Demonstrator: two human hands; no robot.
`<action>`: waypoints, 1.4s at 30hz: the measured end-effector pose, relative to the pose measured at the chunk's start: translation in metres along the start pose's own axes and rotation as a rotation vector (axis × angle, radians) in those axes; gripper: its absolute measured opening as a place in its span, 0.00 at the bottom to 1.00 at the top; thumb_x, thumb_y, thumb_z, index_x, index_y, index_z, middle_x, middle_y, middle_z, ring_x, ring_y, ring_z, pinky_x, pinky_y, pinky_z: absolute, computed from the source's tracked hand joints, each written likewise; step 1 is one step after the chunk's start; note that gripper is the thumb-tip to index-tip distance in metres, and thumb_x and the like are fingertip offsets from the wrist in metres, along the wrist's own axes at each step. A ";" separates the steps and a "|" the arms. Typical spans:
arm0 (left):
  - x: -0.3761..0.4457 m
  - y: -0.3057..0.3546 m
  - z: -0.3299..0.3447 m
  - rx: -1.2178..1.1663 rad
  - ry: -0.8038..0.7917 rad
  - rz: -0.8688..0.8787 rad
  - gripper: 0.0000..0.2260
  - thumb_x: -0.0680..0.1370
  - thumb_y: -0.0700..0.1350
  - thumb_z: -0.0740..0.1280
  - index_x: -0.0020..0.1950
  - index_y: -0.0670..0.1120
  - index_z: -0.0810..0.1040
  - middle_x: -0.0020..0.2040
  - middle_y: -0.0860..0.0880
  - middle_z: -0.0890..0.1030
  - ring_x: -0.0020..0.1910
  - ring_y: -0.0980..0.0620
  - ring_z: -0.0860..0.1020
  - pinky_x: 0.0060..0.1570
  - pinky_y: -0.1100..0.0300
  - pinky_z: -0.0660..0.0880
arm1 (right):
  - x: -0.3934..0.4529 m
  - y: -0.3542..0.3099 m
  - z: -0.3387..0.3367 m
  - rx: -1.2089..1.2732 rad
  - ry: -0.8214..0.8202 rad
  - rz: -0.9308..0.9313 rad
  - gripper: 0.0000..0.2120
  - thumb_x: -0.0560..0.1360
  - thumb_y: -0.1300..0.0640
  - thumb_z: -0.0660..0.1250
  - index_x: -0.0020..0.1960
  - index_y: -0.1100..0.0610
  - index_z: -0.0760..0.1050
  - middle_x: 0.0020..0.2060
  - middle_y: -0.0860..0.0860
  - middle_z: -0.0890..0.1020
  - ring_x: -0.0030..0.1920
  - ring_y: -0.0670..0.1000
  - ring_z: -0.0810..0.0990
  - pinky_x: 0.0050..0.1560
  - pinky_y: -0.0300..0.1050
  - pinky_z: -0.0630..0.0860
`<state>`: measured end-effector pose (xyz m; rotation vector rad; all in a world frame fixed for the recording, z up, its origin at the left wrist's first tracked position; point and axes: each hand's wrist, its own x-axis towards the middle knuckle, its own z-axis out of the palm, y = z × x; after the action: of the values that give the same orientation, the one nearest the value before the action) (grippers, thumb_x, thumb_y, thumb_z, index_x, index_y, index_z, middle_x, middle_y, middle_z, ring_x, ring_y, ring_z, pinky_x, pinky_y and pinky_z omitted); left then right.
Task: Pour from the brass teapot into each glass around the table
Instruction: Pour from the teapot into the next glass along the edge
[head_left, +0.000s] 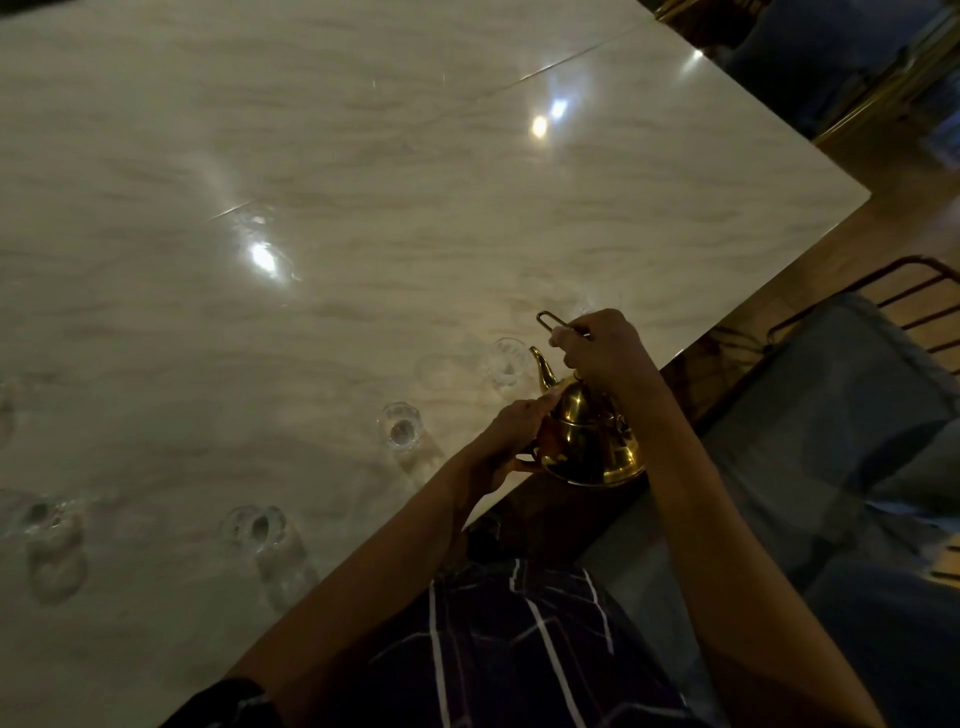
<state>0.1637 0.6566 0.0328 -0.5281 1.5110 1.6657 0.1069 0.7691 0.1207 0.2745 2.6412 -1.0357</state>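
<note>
The brass teapot (592, 441) sits at the near edge of the pale marble table (363, 182), its spout pointing up and left. My right hand (602, 348) grips the thin wire handle above the pot. My left hand (509, 441) rests against the pot's left side, fingers along the body and thumb near its base. A small clear glass (506, 361) stands just left of the spout. Another glass (399, 426) stands further left, and a third glass (254, 527) is nearer me.
More clear glasses stand at the left edge (47, 519) and mid-table (260, 228), hard to make out in the dim light. A blue-cushioned chair (841, 441) with a dark metal frame stands on my right. Wooden floor shows beyond the table's corner.
</note>
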 end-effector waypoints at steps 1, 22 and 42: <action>0.001 -0.001 0.000 -0.003 -0.002 -0.002 0.17 0.85 0.61 0.60 0.52 0.48 0.78 0.50 0.48 0.80 0.51 0.48 0.79 0.67 0.42 0.76 | 0.001 0.001 0.000 0.002 0.003 0.005 0.14 0.80 0.55 0.65 0.50 0.64 0.83 0.41 0.61 0.84 0.45 0.58 0.84 0.52 0.57 0.80; 0.030 -0.008 -0.048 0.065 -0.060 0.105 0.29 0.77 0.56 0.75 0.75 0.49 0.70 0.67 0.46 0.78 0.63 0.46 0.78 0.61 0.45 0.78 | -0.008 0.036 0.009 0.335 0.058 0.008 0.09 0.80 0.54 0.64 0.45 0.52 0.82 0.40 0.45 0.81 0.45 0.48 0.79 0.50 0.49 0.77; 0.108 0.059 0.020 0.127 -0.115 0.146 0.35 0.78 0.56 0.75 0.81 0.48 0.66 0.73 0.46 0.75 0.67 0.44 0.77 0.54 0.51 0.77 | 0.058 0.075 -0.066 0.380 0.173 0.053 0.12 0.81 0.56 0.63 0.53 0.59 0.83 0.34 0.44 0.77 0.34 0.42 0.74 0.38 0.38 0.69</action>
<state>0.0582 0.7084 -0.0085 -0.2549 1.5890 1.6663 0.0607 0.8723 0.1001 0.5335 2.5467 -1.5564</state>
